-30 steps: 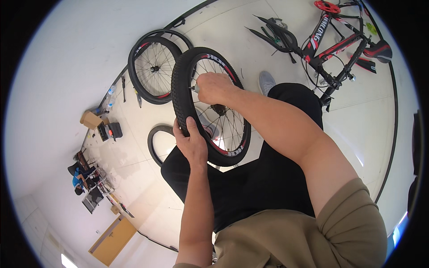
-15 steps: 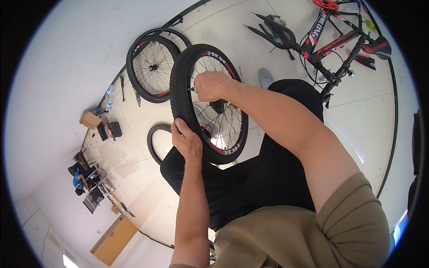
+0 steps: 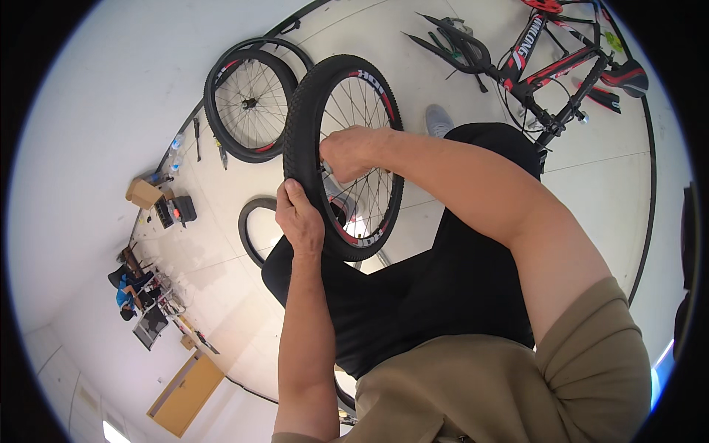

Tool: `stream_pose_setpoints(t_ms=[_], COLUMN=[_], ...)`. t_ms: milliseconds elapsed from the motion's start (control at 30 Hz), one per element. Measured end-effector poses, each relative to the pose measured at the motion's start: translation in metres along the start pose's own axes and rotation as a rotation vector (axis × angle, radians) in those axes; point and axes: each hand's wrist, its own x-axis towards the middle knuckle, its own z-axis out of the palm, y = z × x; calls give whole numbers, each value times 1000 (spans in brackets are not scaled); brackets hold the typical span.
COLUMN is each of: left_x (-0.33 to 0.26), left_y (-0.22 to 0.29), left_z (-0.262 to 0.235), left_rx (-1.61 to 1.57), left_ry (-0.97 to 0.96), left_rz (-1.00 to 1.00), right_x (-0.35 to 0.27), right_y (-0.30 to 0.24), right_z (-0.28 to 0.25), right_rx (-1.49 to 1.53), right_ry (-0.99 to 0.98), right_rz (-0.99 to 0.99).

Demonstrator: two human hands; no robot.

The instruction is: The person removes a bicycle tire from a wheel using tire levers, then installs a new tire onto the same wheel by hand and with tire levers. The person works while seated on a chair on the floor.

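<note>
I'm working at the inner rim (image 3: 388, 109) — wheel (image 3: 309, 136) tilted before my knees (image 3: 283, 267), left hand (image 3: 300, 221) gripping its tyre (image 3: 294, 151), right hand (image 3: 348, 153) curled, contents unclear — next likely needs that steady brace.

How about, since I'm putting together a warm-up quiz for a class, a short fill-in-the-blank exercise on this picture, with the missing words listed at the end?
1. The left hand is on the outer edge of the wheel, while the right hand is at its ____ edge.
2. The person's trousers are ____.
3. The bicycle frame is in the picture's upper ____ corner.
4. The saddle is black and ____.

Missing words: inner; black; right; red.
</note>
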Motion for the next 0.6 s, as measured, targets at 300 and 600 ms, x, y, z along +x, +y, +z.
stream_pose_setpoints(t_ms=[300, 600], left_x=[-3, -2], left_y=[-5, 7], left_z=[-5, -2], left_rx=[-54, -68], left_ry=[-87, -113], left_rz=[-6, -80], right_x=[-9, -20], right_y=[-15, -23], right_z=[-4, -7], right_rx=[-161, -256], right_ry=[-49, -54], right_rz=[-32, -56])
